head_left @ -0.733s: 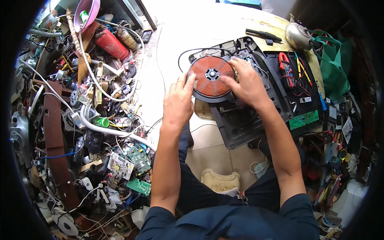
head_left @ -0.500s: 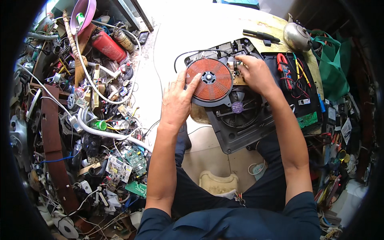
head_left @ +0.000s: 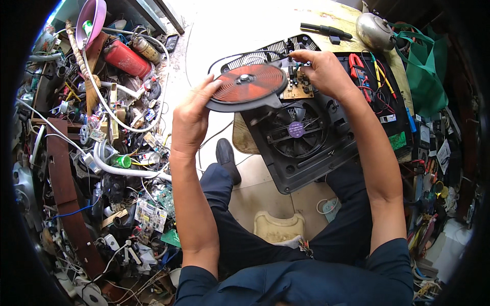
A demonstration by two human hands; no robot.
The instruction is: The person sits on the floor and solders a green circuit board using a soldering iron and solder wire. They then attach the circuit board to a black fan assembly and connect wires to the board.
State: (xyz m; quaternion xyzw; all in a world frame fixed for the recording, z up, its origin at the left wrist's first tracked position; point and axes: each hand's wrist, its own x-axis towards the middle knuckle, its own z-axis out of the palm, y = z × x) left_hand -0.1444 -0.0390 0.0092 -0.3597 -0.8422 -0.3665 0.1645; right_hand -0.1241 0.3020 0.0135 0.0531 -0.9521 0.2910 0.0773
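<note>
My left hand [head_left: 193,109] grips the left edge of a round induction coil [head_left: 246,84] with orange-red windings and a dark rim. The coil is tilted and raised above the black cooker housing [head_left: 301,171]. At the housing's far part, my right hand [head_left: 324,71] has its fingers around the far right edge of a tan circuit board [head_left: 298,92], with the index finger reaching across the board's far side. Its fingertips are partly hidden among the components. A black fan [head_left: 297,130] with a purple label sits in the housing, nearer to me than the board.
Right of the housing lie a red clamp meter [head_left: 360,76] and yellow test probes [head_left: 385,84] on a black panel. Beyond are a black rod-shaped tool [head_left: 326,29] and a metal kettle [head_left: 376,31]. Heaped parts, circuit boards [head_left: 150,217] and cables crowd the left side.
My left hand has lifted and tilted the coil, moving it left off the housing, so more of the board and fan shows. My right hand stays at the board.
</note>
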